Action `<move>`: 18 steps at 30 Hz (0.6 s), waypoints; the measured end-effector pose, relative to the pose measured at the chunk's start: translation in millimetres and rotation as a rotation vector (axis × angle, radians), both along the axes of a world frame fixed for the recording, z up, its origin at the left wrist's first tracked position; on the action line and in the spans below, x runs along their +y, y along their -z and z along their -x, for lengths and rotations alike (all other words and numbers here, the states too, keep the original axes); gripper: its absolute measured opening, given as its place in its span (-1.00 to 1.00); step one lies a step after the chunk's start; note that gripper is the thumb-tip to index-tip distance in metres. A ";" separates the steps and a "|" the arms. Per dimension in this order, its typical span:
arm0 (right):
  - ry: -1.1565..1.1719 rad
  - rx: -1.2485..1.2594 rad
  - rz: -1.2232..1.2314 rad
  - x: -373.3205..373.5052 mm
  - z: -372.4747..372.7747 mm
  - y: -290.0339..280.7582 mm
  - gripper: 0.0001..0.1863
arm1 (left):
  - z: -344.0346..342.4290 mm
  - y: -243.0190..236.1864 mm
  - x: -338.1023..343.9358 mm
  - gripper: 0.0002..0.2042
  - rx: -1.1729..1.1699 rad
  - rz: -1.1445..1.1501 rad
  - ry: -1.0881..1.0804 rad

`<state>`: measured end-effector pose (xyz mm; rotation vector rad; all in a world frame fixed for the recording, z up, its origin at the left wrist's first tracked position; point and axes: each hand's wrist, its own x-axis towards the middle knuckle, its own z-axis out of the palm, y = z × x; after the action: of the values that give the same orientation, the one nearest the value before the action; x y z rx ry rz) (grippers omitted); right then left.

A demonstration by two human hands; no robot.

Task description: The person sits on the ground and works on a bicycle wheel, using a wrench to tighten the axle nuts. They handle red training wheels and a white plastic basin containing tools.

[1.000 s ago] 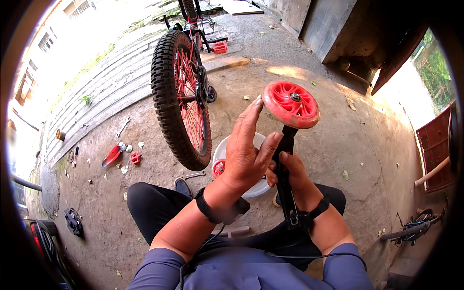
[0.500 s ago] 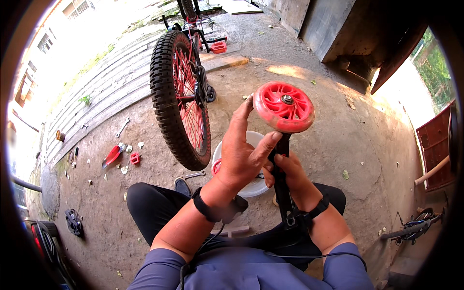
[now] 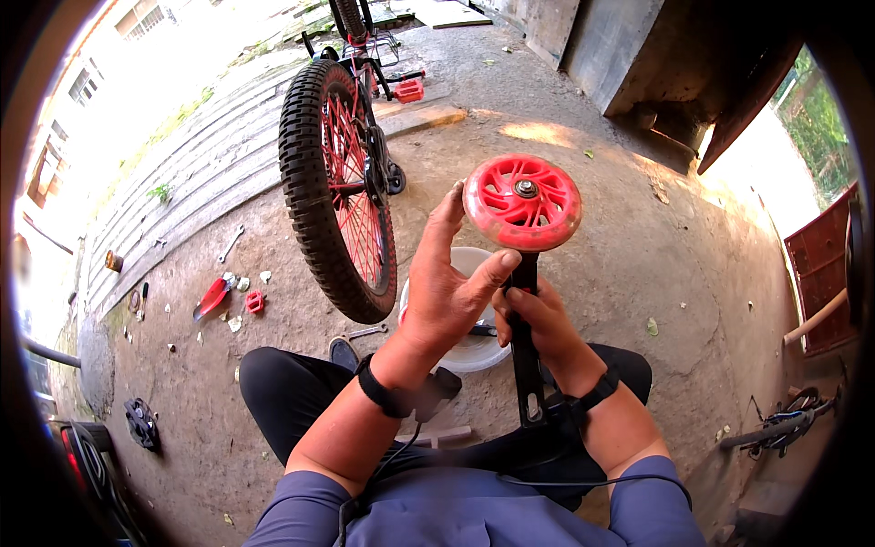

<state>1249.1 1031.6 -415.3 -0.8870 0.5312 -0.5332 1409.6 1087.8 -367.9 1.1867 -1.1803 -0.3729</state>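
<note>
A red training wheel (image 3: 521, 202) with curved spokes and a clear rim faces up in front of me. Its black slotted bracket (image 3: 528, 365) runs down toward my lap. My right hand (image 3: 540, 319) is closed around the bracket just below the wheel. Beside the wheel's left edge, my left hand (image 3: 447, 283) has its fingers stretched and its thumb spread; whether the fingertips touch the rim is hard to see. Behind my left hand stands a white bucket (image 3: 488, 354), partly hidden, with a dark object in it.
Ahead stands a bicycle with a thick black tyre (image 3: 305, 182) and red spokes. On the ground to the left lie a wrench (image 3: 231, 244), a red piece (image 3: 213, 297) and a red pedal (image 3: 254, 302). Another wrench (image 3: 366, 330) lies near my left shoe (image 3: 343, 352).
The training wheel has shifted slightly left and turned a little, its bracket now showing its slotted face. My right hand keeps its hold, and my left hand stays spread beside the rim.
</note>
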 end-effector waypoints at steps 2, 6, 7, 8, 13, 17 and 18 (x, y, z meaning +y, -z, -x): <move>-0.001 0.007 0.035 -1.0 -0.1 0.9 -0.69 | -0.8 2.7 -0.6 -0.17 0.004 -0.012 0.004; 0.018 0.057 0.055 -0.8 -2.0 1.1 -0.68 | -3.2 7.8 -2.0 -0.18 0.069 -0.024 0.039; 0.019 0.072 0.068 -0.4 -2.7 -2.5 -0.68 | -4.0 8.8 -2.4 -0.20 0.093 -0.031 0.047; 0.021 0.085 0.078 -0.2 -3.9 -4.2 -0.67 | -5.2 10.0 -2.5 -0.22 0.116 -0.040 0.056; 0.039 0.351 0.190 -6.2 -7.9 -6.1 -0.66 | -11.0 30.4 -7.4 -0.35 0.328 -0.096 0.042; 0.085 0.296 0.241 -0.1 -12.0 -6.7 -0.69 | -12.6 39.9 -6.6 -0.40 0.524 -0.113 0.055; 0.080 0.266 0.241 0.3 -11.7 -7.1 -0.69 | -13.7 43.2 -6.0 -0.41 0.542 -0.131 0.043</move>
<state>1260.7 1031.9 -408.3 -1.1791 0.7574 -0.5631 1423.3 1081.8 -411.1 1.0789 -0.7169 -0.7607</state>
